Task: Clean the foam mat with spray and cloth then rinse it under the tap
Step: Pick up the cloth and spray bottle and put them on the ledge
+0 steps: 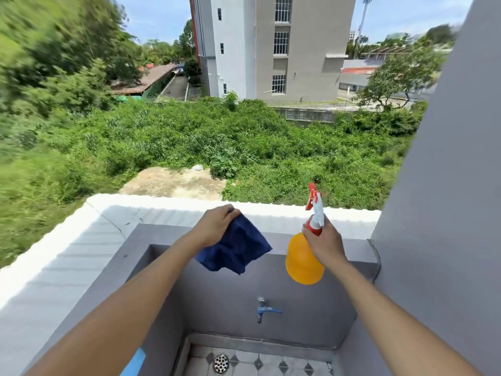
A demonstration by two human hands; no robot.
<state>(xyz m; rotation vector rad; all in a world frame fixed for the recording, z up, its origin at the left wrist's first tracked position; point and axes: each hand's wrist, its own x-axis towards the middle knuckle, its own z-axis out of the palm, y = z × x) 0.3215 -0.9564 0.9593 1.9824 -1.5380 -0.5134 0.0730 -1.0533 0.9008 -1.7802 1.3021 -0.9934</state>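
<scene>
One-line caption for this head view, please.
Left hand holds a blue cloth, right hand grips an orange spray bottle above the wall tap.

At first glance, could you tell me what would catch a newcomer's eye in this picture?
The orange spray bottle stands out most, held up by its neck in the right hand above the grey wall. Beside it, the left hand grips a dark blue cloth that hangs down. Below them, a tap with a blue handle juts from the wall over a tiled floor with a round drain.
</scene>
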